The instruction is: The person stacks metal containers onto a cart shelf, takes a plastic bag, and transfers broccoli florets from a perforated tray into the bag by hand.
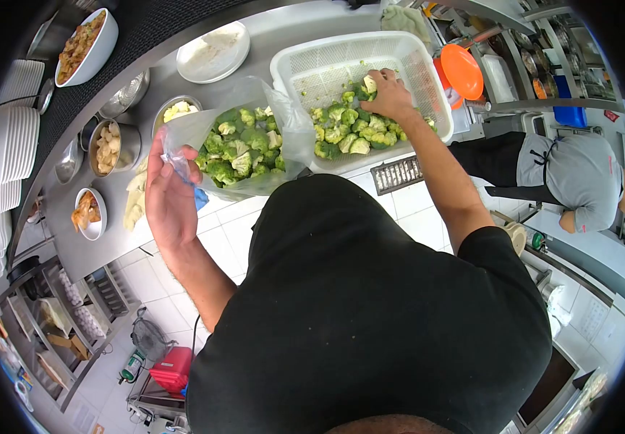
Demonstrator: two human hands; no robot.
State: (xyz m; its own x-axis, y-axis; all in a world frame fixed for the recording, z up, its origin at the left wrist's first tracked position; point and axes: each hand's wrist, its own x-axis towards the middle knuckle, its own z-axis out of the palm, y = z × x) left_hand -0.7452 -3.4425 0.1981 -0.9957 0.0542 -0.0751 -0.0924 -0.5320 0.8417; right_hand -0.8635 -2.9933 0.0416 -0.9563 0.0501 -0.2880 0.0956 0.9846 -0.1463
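Observation:
My left hand (pixel 171 189) pinches the gathered edge of a clear plastic bag (pixel 294 126), holding its mouth toward the basket. Inside the bag lies a heap of cut broccoli (pixel 242 155). On the right, my right hand (pixel 390 96) reaches into a white perforated plastic basket (pixel 318 56), its fingers curled around broccoli florets (pixel 365 90). More loose broccoli (pixel 341 130) is piled along the near side of that basket. Part of what the right fingers hold is hidden under the hand.
Left of the bag stand a metal pot of pale pieces (pixel 108 148), a bowl of browned food (pixel 88 213) and a pale stacked plate (pixel 213 52). An orange round lid (pixel 461 71) sits right of the basket. A co-worker (pixel 569 170) stands at the right.

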